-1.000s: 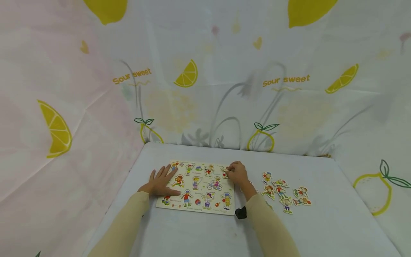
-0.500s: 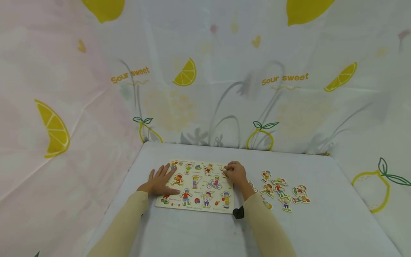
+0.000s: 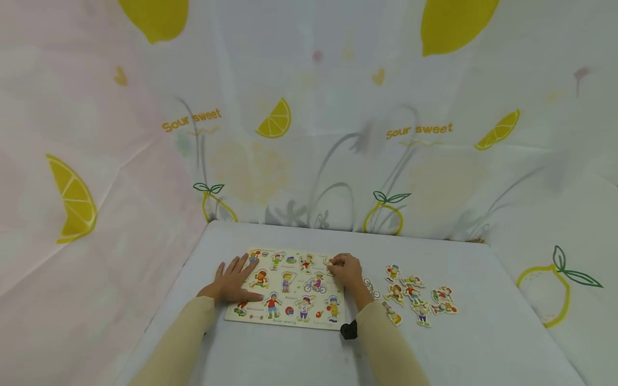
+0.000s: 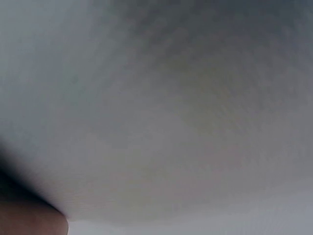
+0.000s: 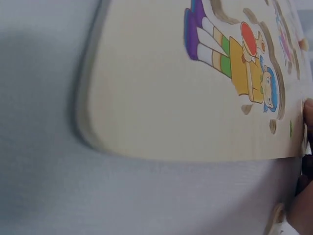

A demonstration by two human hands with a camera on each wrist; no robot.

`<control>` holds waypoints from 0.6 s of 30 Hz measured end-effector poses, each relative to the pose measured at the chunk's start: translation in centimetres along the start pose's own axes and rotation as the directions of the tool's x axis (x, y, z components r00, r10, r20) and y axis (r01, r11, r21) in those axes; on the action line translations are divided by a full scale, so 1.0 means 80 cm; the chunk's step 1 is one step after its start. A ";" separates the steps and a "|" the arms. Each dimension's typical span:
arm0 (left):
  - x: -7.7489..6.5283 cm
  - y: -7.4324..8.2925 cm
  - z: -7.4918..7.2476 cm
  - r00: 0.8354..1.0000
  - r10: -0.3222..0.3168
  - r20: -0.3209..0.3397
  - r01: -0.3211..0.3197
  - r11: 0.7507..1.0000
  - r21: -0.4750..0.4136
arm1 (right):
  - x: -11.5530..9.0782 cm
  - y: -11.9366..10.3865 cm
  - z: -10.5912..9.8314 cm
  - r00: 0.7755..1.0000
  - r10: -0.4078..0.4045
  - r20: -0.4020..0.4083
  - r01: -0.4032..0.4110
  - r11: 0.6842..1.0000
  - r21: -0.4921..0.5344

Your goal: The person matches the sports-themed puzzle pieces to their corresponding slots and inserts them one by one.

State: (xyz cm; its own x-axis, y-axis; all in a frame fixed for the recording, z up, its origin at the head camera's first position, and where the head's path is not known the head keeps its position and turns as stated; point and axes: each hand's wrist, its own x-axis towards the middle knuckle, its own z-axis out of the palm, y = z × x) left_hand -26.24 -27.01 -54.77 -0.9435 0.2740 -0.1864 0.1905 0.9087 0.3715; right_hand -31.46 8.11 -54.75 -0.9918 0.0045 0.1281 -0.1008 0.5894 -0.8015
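A flat wooden puzzle board [image 3: 295,290] with pictures of children playing sports lies on the table; its rounded corner shows large in the right wrist view. My left hand [image 3: 234,283] rests on its left side with the fingers spread. At the board's upper right corner, my right hand [image 3: 348,271] pinches a small puzzle piece [image 3: 330,264], mostly covered by the fingertips. That piece's picture is too small to make out. The left wrist view is blurred, with only a bit of skin at its lower left corner.
Several loose puzzle pieces [image 3: 413,294] lie right of the board, some overlapping. A bicycle piece [image 3: 370,288] lies close to my right forearm. A black heart-shaped object [image 3: 349,330] sits by the right wrist. Lemon-printed cloth [image 3: 289,177] walls in the white table [image 3: 270,356].
The head view has shifted a little, so the whole scene sits lower and further left. My right hand stays at the board's upper right corner, and the left hand has not moved on the board.
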 end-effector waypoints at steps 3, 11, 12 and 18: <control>0.003 -0.006 0.004 1.000 -0.002 -0.015 0.002 1.000 0.014 | 0.001 -0.001 0.000 1.000 0.021 0.010 -0.021 1.000 -0.003; 0.011 -0.007 0.012 1.000 -0.009 -0.016 0.009 1.000 0.012 | 0.003 0.001 -0.008 0.996 0.061 0.063 -0.061 0.998 -0.006; 0.010 -0.006 0.012 1.000 -0.011 -0.015 0.011 1.000 0.016 | 0.004 0.000 -0.009 0.996 0.067 0.066 -0.066 0.998 -0.005; -0.001 0.001 -0.001 1.000 -0.015 0.006 0.014 1.000 0.005 | 0.003 -0.004 -0.007 0.994 0.065 0.084 -0.065 0.998 -0.004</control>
State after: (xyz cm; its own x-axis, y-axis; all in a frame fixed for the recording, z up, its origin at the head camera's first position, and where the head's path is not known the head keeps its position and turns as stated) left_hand -26.15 -26.96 -54.62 -0.9445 0.2627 -0.1973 0.1783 0.9143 0.3638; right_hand -31.61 8.38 -54.15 -0.9993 -0.0255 0.0260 -0.0360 0.5910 -0.8059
